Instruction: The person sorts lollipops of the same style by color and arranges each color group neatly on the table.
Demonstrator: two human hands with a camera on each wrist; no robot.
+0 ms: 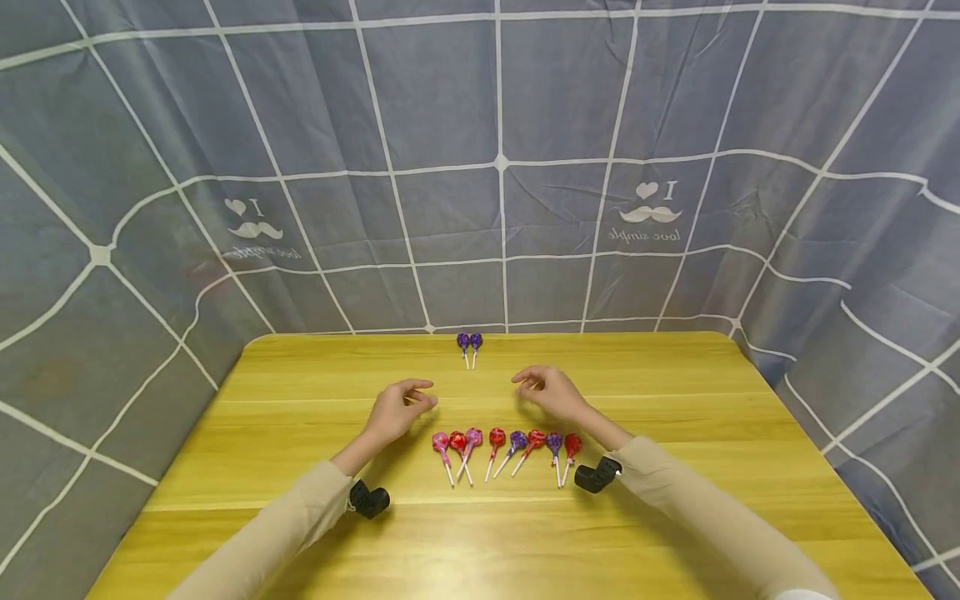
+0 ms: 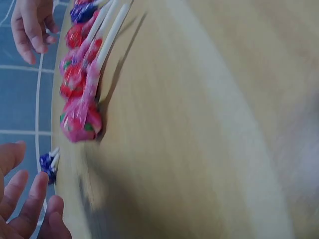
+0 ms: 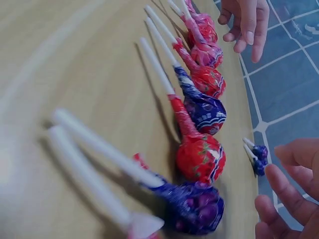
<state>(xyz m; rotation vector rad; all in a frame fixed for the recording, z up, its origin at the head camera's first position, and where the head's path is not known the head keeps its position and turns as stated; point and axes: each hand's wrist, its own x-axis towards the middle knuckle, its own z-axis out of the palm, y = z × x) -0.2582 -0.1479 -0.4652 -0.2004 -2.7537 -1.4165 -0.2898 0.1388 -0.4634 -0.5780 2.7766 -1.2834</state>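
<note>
Above the wooden table my left hand (image 1: 395, 413) hovers behind the left end of a row of wrapped lollipops, its fingers loosely bent and holding nothing. My right hand (image 1: 552, 392) hovers behind the row's right half, also holding nothing, with relaxed fingers. The row has pink lollipops (image 2: 81, 120) at its left end, then red lollipops (image 3: 201, 158) mixed with purple lollipops (image 3: 205, 114). Their white sticks point toward the front, some crossing. Farther back, between and beyond both hands, two purple lollipops (image 1: 469, 342) lie side by side. Neither hand touches any lollipop.
The yellow wood-grain table (image 1: 285, 417) ends at a grey curtain (image 1: 442, 217) with white grid lines, hanging behind it and along both sides. A black wrist camera (image 1: 369, 500) sits on the left wrist, another black camera (image 1: 597, 475) on the right.
</note>
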